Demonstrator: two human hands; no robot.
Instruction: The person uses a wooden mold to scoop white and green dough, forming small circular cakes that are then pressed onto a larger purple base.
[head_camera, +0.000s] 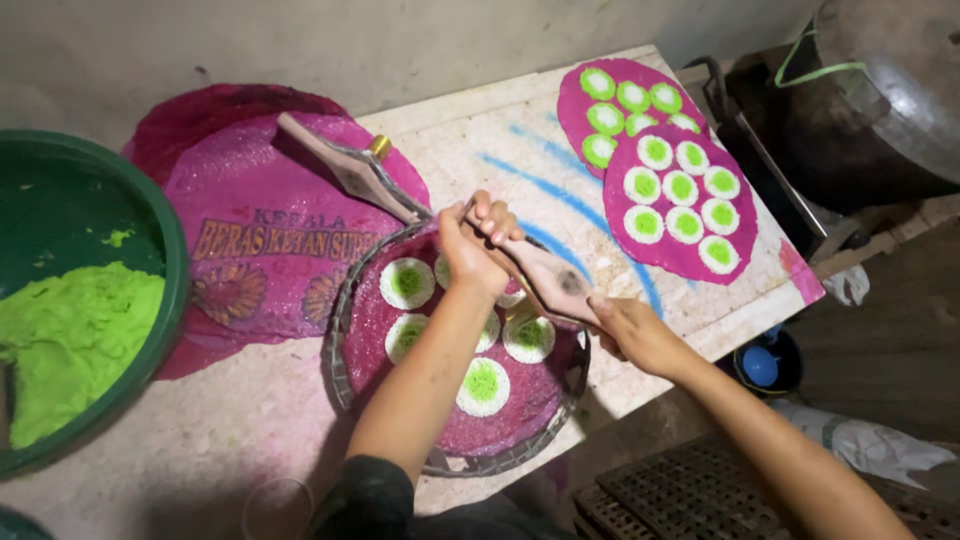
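Together, left hand (478, 243) and right hand (628, 330) grip the wooden mould (548, 279), fingers closed round it.

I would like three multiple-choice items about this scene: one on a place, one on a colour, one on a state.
1. Where is the green basin?
A. the view's left edge
B. the view's right edge
C. on the round tray

2. What colour are the cakes' centres?
A. red
B. green
C. blue

3. What is the left hand doing?
A. resting flat
B. scooping dough
C. gripping the wooden mould

Answers: 1 A, the basin fills the left edge. 2 B, each white-rimmed cake is green inside. 3 C, its fingers wrap the mould, which the right hand also touches.
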